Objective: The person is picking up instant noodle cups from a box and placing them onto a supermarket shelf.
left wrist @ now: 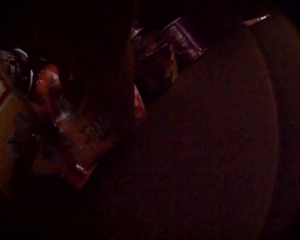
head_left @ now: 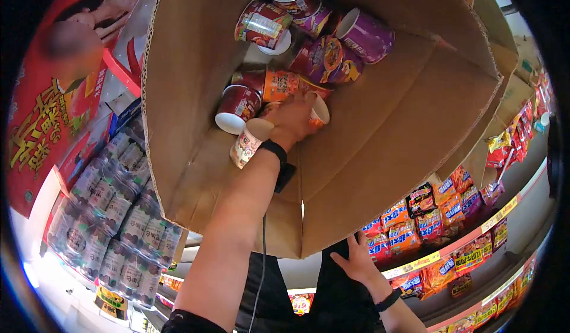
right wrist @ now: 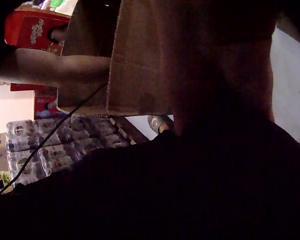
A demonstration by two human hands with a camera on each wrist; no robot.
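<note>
Deep in a large cardboard box (head_left: 392,131), my left hand (head_left: 292,119) grips an orange noodle cup (head_left: 321,112) lying on its side, its pale end showing beyond the fingers. Another orange cup (head_left: 282,84) lies just above that hand. Close on its left are a dark red cup (head_left: 240,102) and a pale-ended patterned cup (head_left: 242,150). Purple cups (head_left: 369,36) lie further in; the dim left wrist view also shows a purple cup (left wrist: 185,40). Outside the box, my right hand (head_left: 359,264) rests against dark trousers by its lower edge, thumb spread from the fingers.
More dark red cups (head_left: 261,24) pile up at the box's upper left. Shrink-wrapped cans or bottles (head_left: 113,214) are stacked at left beside a red display board (head_left: 53,113). Shelves of bagged noodles (head_left: 427,220) curve along the right. A thin cable (head_left: 261,273) hangs from the left wrist.
</note>
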